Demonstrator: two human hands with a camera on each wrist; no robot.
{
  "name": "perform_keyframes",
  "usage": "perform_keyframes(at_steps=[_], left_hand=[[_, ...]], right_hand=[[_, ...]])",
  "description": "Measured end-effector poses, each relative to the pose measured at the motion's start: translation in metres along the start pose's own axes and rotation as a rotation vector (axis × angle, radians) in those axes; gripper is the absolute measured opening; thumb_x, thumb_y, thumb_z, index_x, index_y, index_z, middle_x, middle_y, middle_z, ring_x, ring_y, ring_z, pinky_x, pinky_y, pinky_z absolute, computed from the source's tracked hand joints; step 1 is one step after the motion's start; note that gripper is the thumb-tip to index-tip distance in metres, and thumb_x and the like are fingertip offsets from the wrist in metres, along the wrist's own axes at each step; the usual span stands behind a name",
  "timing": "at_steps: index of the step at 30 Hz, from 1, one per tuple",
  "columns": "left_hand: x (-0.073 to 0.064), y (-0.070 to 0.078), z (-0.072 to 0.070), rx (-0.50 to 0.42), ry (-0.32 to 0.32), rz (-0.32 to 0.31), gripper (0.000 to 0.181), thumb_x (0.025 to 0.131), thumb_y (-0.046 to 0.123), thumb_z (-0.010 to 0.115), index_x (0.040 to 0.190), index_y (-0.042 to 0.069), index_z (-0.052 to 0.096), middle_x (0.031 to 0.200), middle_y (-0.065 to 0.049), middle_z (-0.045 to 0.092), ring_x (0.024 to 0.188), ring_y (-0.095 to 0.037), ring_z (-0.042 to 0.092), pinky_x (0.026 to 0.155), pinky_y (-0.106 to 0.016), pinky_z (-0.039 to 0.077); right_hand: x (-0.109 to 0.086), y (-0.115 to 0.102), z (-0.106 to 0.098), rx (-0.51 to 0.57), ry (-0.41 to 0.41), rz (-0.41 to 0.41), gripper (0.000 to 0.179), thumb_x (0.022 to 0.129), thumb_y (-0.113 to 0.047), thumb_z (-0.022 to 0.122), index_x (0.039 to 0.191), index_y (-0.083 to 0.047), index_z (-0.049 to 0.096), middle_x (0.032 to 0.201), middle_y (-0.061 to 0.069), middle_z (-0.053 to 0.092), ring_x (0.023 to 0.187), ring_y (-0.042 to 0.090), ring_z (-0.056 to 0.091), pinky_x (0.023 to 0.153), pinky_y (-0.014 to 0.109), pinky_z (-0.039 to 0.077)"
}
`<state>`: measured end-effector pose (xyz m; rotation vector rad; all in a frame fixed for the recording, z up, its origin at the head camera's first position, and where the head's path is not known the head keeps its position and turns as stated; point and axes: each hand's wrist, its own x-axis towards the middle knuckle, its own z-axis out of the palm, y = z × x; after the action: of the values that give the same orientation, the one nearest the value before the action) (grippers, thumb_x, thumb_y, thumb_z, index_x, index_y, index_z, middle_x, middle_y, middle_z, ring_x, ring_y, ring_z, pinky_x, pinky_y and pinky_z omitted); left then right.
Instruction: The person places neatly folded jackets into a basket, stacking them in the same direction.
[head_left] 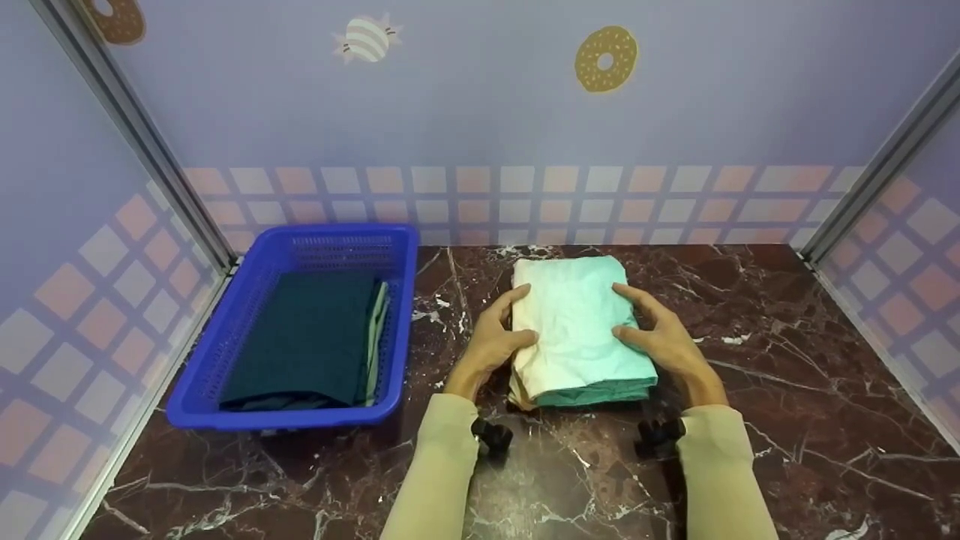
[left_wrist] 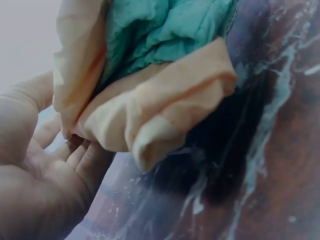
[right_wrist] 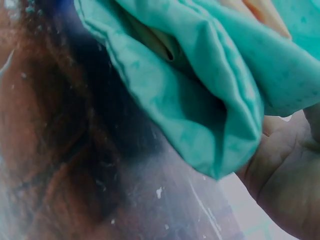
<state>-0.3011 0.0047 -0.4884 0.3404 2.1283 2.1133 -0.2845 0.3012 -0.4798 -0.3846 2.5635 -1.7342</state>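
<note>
A folded cloth [head_left: 577,326], pale on top with cream and mint-green layers at its front edge, is between both hands. My left hand [head_left: 495,337] grips its left side, thumb on the top face; in the left wrist view, the fingers [left_wrist: 92,162] reach beneath the peach layer [left_wrist: 165,105]. On the opposite side my right hand [head_left: 664,337] holds the cloth's edge, thumb and forefinger over the top. Green folds [right_wrist: 200,100] loop open at the near end in the right wrist view, partly hiding that hand [right_wrist: 285,170].
A blue plastic basket [head_left: 405,322] stands to the left, with a dark green folded cloth [head_left: 307,337] and a light green one [head_left: 375,337] inside. The marbled brown tabletop [head_left: 810,390] is bounded by a patterned back wall [head_left: 480,120] and side panels.
</note>
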Motion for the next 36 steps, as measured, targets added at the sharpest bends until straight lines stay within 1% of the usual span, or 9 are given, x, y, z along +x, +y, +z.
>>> perform_keyframes(at_steps=[7, 11, 14, 20, 24, 27, 30, 32, 36], left_hand=[[-0.003, 0.011, -0.001, -0.027, 0.003, 0.019, 0.084, 0.079, -0.012, 0.071, 0.157, 0.013, 0.054, 0.154, -0.014, 0.055, 0.117, -0.030, 0.062, 0.094, -0.037, 0.058], [-0.008, 0.019, -0.005, 0.041, 0.002, 0.038, 0.083, 0.079, -0.011, 0.072, 0.156, 0.012, 0.055, 0.157, -0.015, 0.051, 0.125, -0.030, 0.057, 0.089, -0.035, 0.058], [-0.013, 0.024, -0.008, 0.081, 0.004, 0.042, 0.082, 0.079, -0.010, 0.073, 0.156, 0.013, 0.055, 0.160, -0.015, 0.048, 0.130, -0.031, 0.052, 0.090, -0.034, 0.057], [-0.022, 0.031, -0.008, 0.083, 0.028, 0.043, 0.082, 0.079, -0.011, 0.072, 0.156, 0.012, 0.055, 0.161, -0.016, 0.047, 0.135, -0.032, 0.049, 0.097, -0.038, 0.055], [-0.025, 0.039, -0.007, 0.090, 0.054, 0.062, 0.083, 0.076, -0.013, 0.070, 0.155, 0.010, 0.055, 0.160, -0.016, 0.048, 0.138, -0.032, 0.048, 0.105, -0.039, 0.051], [-0.030, 0.046, -0.008, 0.105, 0.070, 0.069, 0.083, 0.075, -0.014, 0.069, 0.155, 0.009, 0.056, 0.160, -0.016, 0.049, 0.138, -0.032, 0.048, 0.108, -0.041, 0.049], [-0.036, 0.054, -0.011, 0.125, 0.085, 0.067, 0.083, 0.075, -0.013, 0.069, 0.154, 0.010, 0.056, 0.159, -0.015, 0.050, 0.139, -0.033, 0.048, 0.109, -0.043, 0.048], [-0.040, 0.061, -0.013, 0.155, 0.102, 0.074, 0.083, 0.075, -0.012, 0.069, 0.154, 0.011, 0.057, 0.158, -0.014, 0.051, 0.138, -0.032, 0.049, 0.110, -0.044, 0.047], [-0.049, 0.075, -0.017, 0.209, 0.140, 0.110, 0.081, 0.074, -0.009, 0.069, 0.152, 0.011, 0.059, 0.155, -0.012, 0.055, 0.135, -0.030, 0.050, 0.110, -0.043, 0.046]], right_hand=[[-0.001, -0.009, -0.002, -0.037, 0.004, -0.021, 0.070, 0.103, -0.016, 0.072, 0.165, -0.019, 0.041, 0.167, 0.015, 0.037, 0.145, 0.037, 0.042, 0.109, 0.058, 0.041], [-0.001, -0.015, -0.001, -0.037, 0.012, -0.062, 0.069, 0.102, -0.013, 0.073, 0.164, -0.017, 0.044, 0.167, 0.013, 0.038, 0.151, 0.035, 0.036, 0.117, 0.059, 0.033], [-0.002, -0.016, 0.002, -0.034, 0.011, -0.087, 0.068, 0.101, -0.012, 0.073, 0.163, -0.016, 0.046, 0.168, 0.010, 0.038, 0.154, 0.033, 0.031, 0.121, 0.059, 0.028], [-0.004, -0.021, 0.006, -0.024, 0.007, -0.096, 0.068, 0.100, -0.009, 0.074, 0.162, -0.014, 0.046, 0.167, 0.010, 0.039, 0.152, 0.031, 0.034, 0.120, 0.056, 0.029], [-0.005, -0.027, 0.006, -0.023, 0.026, -0.100, 0.069, 0.099, -0.008, 0.074, 0.162, -0.013, 0.047, 0.166, 0.009, 0.042, 0.150, 0.028, 0.036, 0.120, 0.052, 0.029], [-0.004, -0.033, 0.007, -0.018, 0.027, -0.112, 0.069, 0.099, -0.007, 0.074, 0.162, -0.012, 0.047, 0.165, 0.009, 0.043, 0.148, 0.028, 0.040, 0.118, 0.049, 0.032], [-0.005, -0.040, 0.009, -0.022, 0.030, -0.121, 0.069, 0.099, -0.008, 0.075, 0.162, -0.014, 0.047, 0.164, 0.009, 0.044, 0.147, 0.026, 0.041, 0.117, 0.042, 0.035], [-0.006, -0.046, 0.011, -0.003, 0.023, -0.123, 0.069, 0.099, -0.008, 0.074, 0.162, -0.015, 0.047, 0.160, 0.012, 0.049, 0.141, 0.028, 0.048, 0.111, 0.038, 0.042], [-0.007, -0.059, 0.015, 0.080, 0.006, -0.148, 0.070, 0.099, -0.005, 0.073, 0.163, -0.014, 0.045, 0.158, 0.013, 0.050, 0.133, 0.028, 0.054, 0.101, 0.030, 0.050]])
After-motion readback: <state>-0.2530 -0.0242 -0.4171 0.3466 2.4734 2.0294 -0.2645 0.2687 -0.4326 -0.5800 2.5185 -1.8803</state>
